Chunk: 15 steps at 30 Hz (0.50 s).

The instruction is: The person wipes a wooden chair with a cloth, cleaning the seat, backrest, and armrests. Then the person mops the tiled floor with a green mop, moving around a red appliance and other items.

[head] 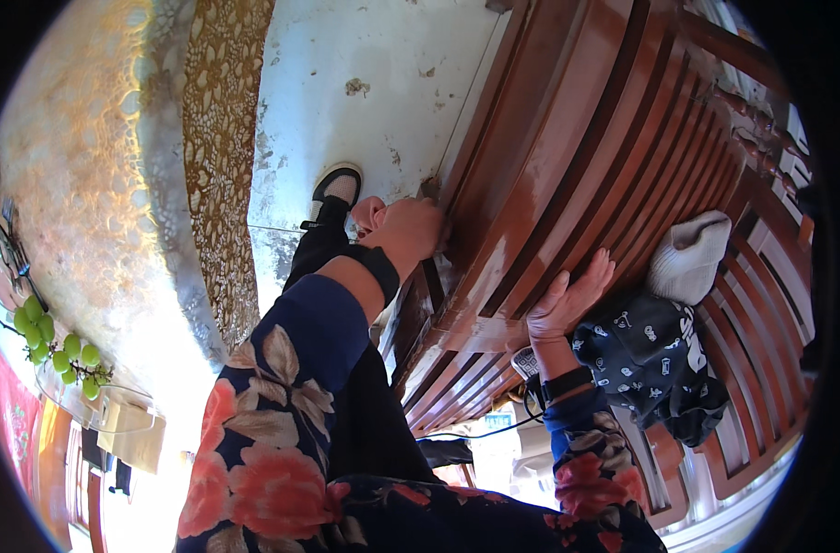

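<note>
A reddish-brown slatted wooden bench spans the middle and right of the view. Low against its front edge is my left hand, bent at the wrist. Its fingertips are partly hidden by the hand itself, and a small pinkish shape beside it is too unclear to name. My right hand rests palm down on the seat slats, thumb apart from the fingers, with nothing in it. Close to that hand lie a dark printed cloth item and a light grey knitted item.
At left, a table bears a lace-patterned cover. Green grapes lie near its far edge, by a clear plastic container. One shoe stands on the stained pale floor. A dark cable runs below the bench end.
</note>
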Tool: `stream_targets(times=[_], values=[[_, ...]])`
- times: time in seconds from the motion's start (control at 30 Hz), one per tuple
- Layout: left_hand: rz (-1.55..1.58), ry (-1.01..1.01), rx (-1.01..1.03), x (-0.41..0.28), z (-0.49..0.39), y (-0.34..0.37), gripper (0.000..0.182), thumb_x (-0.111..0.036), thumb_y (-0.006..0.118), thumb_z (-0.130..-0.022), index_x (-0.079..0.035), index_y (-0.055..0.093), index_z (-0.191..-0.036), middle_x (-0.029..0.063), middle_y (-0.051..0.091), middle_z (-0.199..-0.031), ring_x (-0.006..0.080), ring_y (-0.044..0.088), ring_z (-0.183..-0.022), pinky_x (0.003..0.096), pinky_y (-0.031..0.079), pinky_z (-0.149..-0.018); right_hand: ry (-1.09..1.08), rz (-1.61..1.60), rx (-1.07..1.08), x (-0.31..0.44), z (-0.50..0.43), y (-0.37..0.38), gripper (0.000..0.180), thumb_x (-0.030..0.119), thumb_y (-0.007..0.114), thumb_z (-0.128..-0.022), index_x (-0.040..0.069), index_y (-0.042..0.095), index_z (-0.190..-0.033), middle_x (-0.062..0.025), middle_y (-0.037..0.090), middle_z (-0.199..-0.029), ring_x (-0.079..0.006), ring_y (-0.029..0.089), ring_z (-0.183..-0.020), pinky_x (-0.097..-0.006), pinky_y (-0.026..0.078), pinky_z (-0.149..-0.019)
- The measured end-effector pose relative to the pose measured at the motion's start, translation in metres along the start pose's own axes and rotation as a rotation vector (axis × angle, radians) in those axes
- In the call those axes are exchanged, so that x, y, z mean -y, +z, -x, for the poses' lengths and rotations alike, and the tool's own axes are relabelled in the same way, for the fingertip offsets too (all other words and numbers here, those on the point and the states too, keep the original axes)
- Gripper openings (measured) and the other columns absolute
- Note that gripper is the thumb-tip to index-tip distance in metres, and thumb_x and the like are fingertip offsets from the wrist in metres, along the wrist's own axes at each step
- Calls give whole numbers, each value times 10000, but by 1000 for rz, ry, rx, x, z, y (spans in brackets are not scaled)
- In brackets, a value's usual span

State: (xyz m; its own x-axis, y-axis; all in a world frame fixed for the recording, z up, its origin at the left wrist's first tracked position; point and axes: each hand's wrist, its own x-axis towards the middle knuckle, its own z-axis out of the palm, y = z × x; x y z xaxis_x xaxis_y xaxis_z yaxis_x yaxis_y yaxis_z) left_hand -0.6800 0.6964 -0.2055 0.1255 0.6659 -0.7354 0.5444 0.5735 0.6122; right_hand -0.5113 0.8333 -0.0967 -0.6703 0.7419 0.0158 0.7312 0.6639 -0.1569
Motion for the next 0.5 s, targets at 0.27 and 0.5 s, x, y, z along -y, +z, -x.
stream_targets(times=[0.27,0.5], values=[[408,-362,-454,18,29,-6,367,-258,545,-796,-205,533,-1159,141,555,-1040,311,570,-945,420,479,-764,6,-4,7,-1,1,0,620,438,321,-881,-10,320,-1310,-213,330,-1344,-389,218,-1286,-477,155,-1026],[355,-153,-594,-11,-13,-12,507,-195,597,-744,-255,466,-1230,104,545,-1032,306,524,-995,398,453,-813,-11,-10,-12,-2,2,1,620,447,313,-882,-3,315,-1310,-211,326,-1347,-378,212,-1291,-471,154,-1026]])
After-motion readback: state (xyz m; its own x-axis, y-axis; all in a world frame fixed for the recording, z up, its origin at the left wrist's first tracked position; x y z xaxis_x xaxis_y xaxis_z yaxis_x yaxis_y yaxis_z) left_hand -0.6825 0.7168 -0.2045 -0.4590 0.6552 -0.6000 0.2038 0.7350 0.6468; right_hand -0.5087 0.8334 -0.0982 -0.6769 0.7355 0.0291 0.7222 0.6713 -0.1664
